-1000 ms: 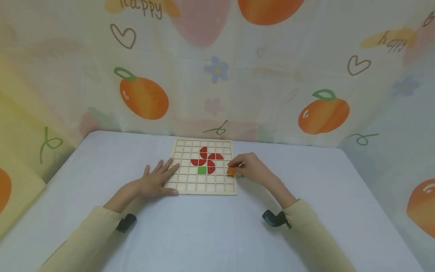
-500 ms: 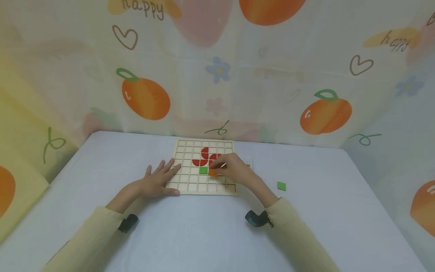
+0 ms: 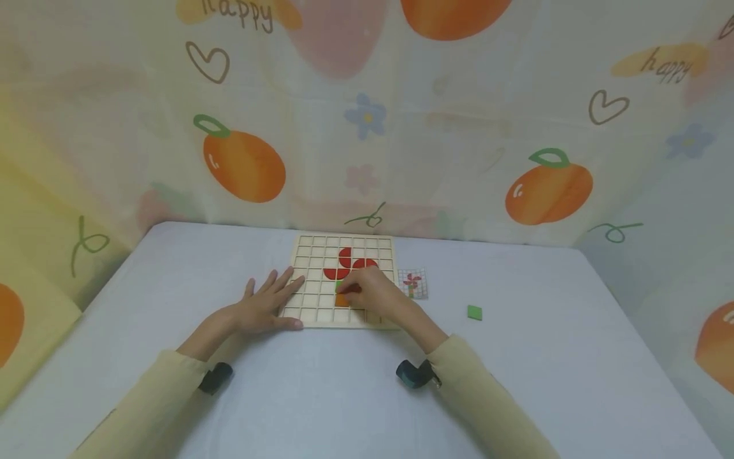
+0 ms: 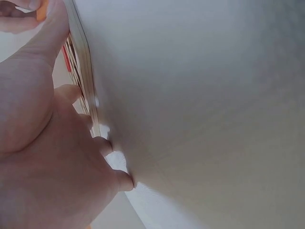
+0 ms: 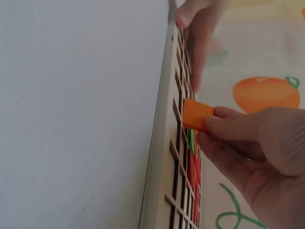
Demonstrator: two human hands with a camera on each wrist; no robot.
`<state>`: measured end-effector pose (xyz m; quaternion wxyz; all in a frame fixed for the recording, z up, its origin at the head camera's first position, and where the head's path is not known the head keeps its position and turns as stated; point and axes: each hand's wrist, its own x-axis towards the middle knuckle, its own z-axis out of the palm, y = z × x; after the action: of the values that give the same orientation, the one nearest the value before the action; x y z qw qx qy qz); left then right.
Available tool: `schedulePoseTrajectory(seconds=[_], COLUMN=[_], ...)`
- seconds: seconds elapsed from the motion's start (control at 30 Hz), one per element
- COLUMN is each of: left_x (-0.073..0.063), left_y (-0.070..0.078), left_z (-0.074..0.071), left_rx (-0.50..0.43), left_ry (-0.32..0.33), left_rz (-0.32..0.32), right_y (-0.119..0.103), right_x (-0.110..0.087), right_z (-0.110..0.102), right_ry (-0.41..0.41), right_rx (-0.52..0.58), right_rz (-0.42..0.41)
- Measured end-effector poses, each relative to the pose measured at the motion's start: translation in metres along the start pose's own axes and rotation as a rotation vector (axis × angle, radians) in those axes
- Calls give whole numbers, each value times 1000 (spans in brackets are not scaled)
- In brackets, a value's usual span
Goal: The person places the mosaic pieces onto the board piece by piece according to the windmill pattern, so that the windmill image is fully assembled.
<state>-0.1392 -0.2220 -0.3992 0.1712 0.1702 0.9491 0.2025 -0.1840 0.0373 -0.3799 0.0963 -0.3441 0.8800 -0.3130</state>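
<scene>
A wooden grid board (image 3: 306,306) lies on the white table. Red quarter-circle tiles (image 3: 345,257) sit in its middle cells, with a green square tile (image 5: 191,141) just below them, partly covered by my fingers in the head view. My right hand (image 3: 375,290) pinches an orange square tile (image 5: 197,113) between thumb and fingers, its lower edge right at the grid cells under the green one. My left hand (image 3: 264,303) lies spread with straight fingers over the board's left edge, the thumb at its front left corner (image 4: 71,14).
Right of the board lies a small pattern card (image 3: 413,284) showing a red pinwheel on a grid. Farther right, a loose green tile (image 3: 474,312) rests on the table (image 3: 545,357). A fruit-print cloth (image 3: 436,159) hangs behind the table's back edge.
My right hand has carried the orange tile leftward from the board's right edge to the cells below the green tile, uncovering the card and loose green tile. The left hand stays put.
</scene>
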Motion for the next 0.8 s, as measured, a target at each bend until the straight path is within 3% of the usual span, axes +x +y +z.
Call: schedulePoseTrajectory(seconds=[0.27, 0.8], left_x=[-1, -2], left_y=[2, 3], left_z=[-2, -2], left_rx=[-5, -13], left_ry=[0, 2], left_rz=[6, 16], right_y=[-1, -1], right_x=[6, 2], right_z=[2, 11], right_ry=[-14, 36], right_rx=[-30, -135], right_rz=[13, 9])
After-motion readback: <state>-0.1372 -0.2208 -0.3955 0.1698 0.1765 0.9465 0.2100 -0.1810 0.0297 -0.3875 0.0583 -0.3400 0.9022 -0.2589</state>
